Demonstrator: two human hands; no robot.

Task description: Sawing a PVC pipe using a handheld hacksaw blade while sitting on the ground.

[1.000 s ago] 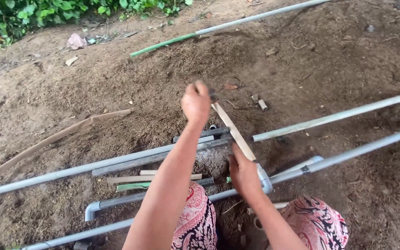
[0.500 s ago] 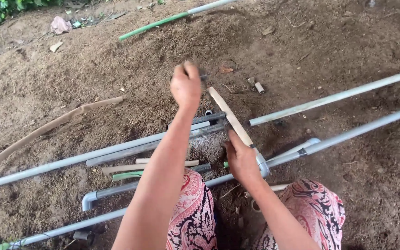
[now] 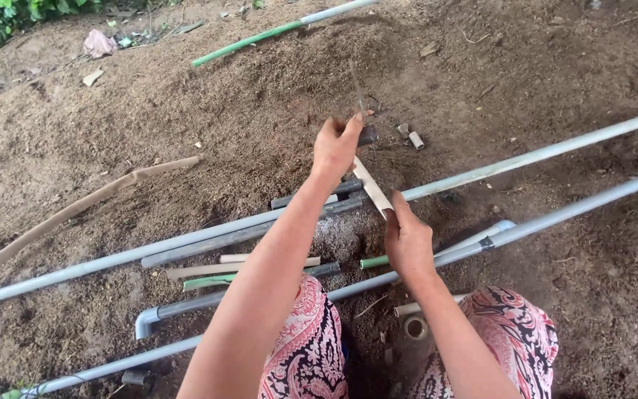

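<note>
Pale wooden stick (image 3: 372,188), slanted, held at centre of scene above bare soil (image 3: 186,111). Right hand (image 3: 409,244): fingers closed around the stick's near end. Left hand (image 3: 336,145): fingers closed on a thin dark blade (image 3: 358,92) with dark handle, set against the stick's far end. Grey pipes (image 3: 540,154) lie across the ground beneath. Green-ended pipe (image 3: 260,35) far. Small pipe offcuts (image 3: 415,140) just right of the left hand.

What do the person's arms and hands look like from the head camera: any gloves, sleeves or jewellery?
Both hands are bare: left hand and right hand wear no gloves. Both forearms are bare too, with no sleeves in view. No rings, watch or bracelets are visible. Below them shows a red, black and white patterned garment.
</note>
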